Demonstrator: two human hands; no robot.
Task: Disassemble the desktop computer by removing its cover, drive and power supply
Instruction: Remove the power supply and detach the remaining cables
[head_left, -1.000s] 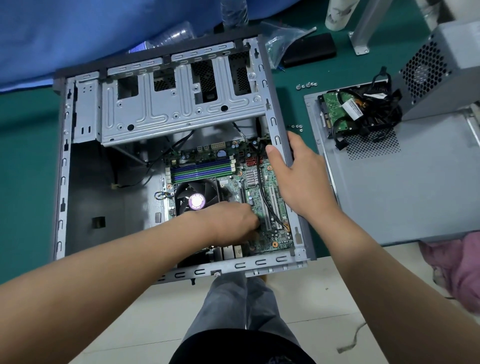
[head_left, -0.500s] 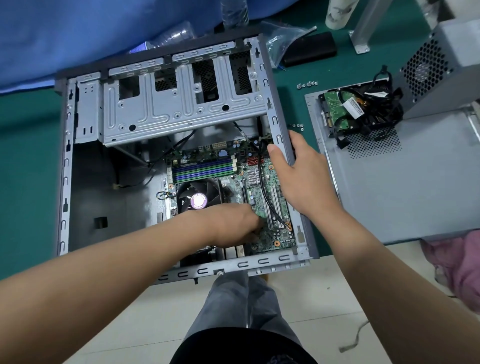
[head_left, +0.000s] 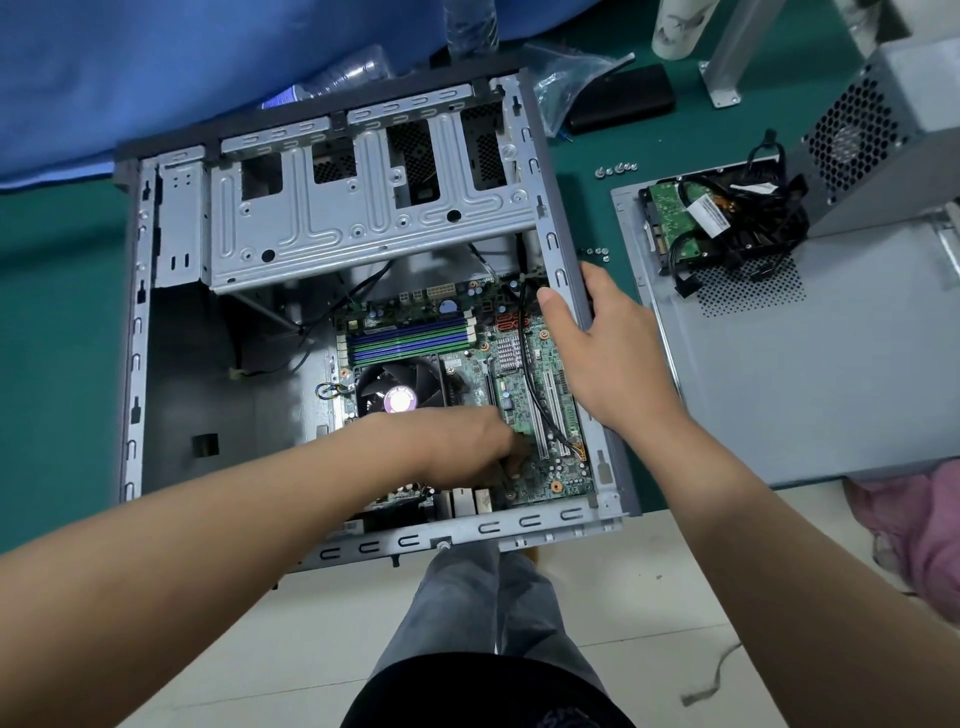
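Two hands are at work inside the open computer case (head_left: 171, 322), which lies on its side on the green table (head_left: 57, 322) with its near end overhanging the table's front edge. I note my left hand (head_left: 467, 441) reaching down onto the motherboard (head_left: 524, 395) beside the CPU fan (head_left: 400, 389), fingers curled downward at the board's near portion; what they pinch, if anything, I cannot tell, as the fingertips are hidden against the components. My right hand (head_left: 608, 358) grips the case's right side rail, thumb (head_left: 558, 312) lying inside along the rail and the fingers wrapped over the outer face. The metal drive cage (head_left: 374, 208) spans the far part of the case, its bays showing only perforated openings. The removed side cover (head_left: 805, 389) lies flat on the table just to the right of the case, reaching the front edge. On the cover's far left corner rests the drive (head_left: 675, 223), circuit board up, with a tangle of black cables (head_left: 748, 218) lying over it. The grey power supply (head_left: 883, 140) stands at the cover's far right corner, its perforated grille facing me. Small screws (head_left: 615, 169) lie on the table between the case and the cover, toward the far side. A black flat object (head_left: 623, 101) and a crumpled plastic bag (head_left: 566, 78) lie beyond the case's far right corner.
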